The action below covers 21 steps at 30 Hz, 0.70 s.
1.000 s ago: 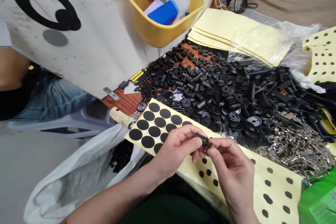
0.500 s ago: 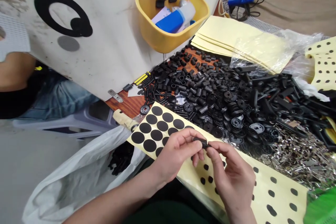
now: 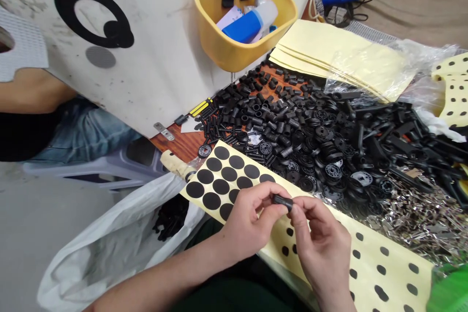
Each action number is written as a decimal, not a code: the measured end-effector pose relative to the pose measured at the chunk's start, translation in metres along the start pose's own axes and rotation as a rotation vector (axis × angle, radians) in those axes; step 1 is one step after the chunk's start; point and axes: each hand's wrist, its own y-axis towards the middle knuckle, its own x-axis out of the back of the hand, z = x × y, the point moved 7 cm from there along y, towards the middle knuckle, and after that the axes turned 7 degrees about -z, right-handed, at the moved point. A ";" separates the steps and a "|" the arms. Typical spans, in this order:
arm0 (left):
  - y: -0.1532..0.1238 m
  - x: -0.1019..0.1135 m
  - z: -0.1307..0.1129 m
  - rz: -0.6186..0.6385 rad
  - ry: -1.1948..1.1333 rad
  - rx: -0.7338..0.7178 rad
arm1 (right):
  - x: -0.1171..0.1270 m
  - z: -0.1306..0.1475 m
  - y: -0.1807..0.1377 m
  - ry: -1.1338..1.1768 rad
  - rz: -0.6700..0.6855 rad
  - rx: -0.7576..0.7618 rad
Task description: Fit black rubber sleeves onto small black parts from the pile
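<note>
Yellow caddy (image 3: 215, 36), white plastic bag (image 3: 98, 248)

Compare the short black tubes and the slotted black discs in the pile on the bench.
The short black tubes are narrow hollow cylinders; the slotted black discs are wider, flatter wheels with cut-out faces. The tubes lie mostly toward the yellow plastic caddy, the discs nearer the middle of the pile. Both lie loose in heaps on the wood-grain bench top.

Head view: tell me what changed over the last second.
The camera has shifted, so the whole scene sits slightly further right in frame. The black cylindrical part stays pinched between the left hand and right hand; neither lets go. The heaped black parts and dotted yellow sheet lie unchanged.
</note>
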 end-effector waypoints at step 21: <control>0.005 -0.002 0.027 0.037 -0.314 0.232 | -0.001 -0.005 0.008 0.279 0.042 -0.199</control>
